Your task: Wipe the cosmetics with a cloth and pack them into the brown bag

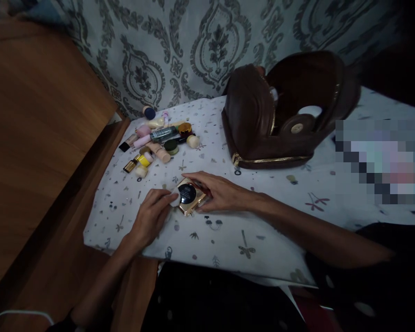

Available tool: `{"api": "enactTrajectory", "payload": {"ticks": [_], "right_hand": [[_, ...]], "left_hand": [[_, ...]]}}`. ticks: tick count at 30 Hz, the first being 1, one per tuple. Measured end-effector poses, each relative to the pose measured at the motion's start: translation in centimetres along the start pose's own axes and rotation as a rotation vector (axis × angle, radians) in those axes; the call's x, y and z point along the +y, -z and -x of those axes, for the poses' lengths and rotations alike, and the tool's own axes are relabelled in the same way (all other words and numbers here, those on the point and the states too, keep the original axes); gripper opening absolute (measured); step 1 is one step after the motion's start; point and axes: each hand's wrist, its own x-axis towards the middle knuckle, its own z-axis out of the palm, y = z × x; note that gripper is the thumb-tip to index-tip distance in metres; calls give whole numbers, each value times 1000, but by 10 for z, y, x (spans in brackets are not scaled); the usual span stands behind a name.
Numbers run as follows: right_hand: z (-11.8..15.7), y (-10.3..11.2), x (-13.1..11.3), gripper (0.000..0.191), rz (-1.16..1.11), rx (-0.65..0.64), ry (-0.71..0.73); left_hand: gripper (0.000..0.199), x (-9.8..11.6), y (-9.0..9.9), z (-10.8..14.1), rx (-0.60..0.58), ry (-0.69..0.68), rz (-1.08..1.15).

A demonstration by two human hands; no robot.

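Note:
A gold, squarish cosmetic compact with a round black centre (187, 193) is held low over the white patterned cloth in front of me. The fingers and thumb of my right hand (221, 191) wrap round its right side. At the compact's left edge, my left hand (152, 212) pinches a small white pad (175, 198), which touches the compact or lies right against it. Beyond my left hand lies a loose group of cosmetics, among them a peach tube (160, 152), a clear and pink bottle (163, 134) and a dark green jar (171, 147).
A brown leather bag (252, 120) stands at the back right, unzipped, with a white item (309, 111) inside. A wooden panel (44, 115) borders the cloth on the left. Patterned fabric (180, 50) hangs behind. Something at the far right is blurred out.

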Motion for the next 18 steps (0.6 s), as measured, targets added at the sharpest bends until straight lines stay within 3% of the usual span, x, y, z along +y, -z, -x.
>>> {"api": "enactTrajectory", "payload": {"ticks": [5, 12, 15, 18], "right_hand": [[0, -2, 2, 89, -1, 5, 8], [0, -1, 1, 93, -7, -11, -10], [0, -1, 3, 93, 13, -8, 2], [1, -3, 4, 93, 63, -8, 2]], "left_hand": [[30, 3, -3, -10, 17, 16, 4], [34, 20, -8, -36, -146, -150, 53], [32, 16, -9, -41, -126, -95, -2], [30, 10, -6, -35, -93, 62, -31]]}}
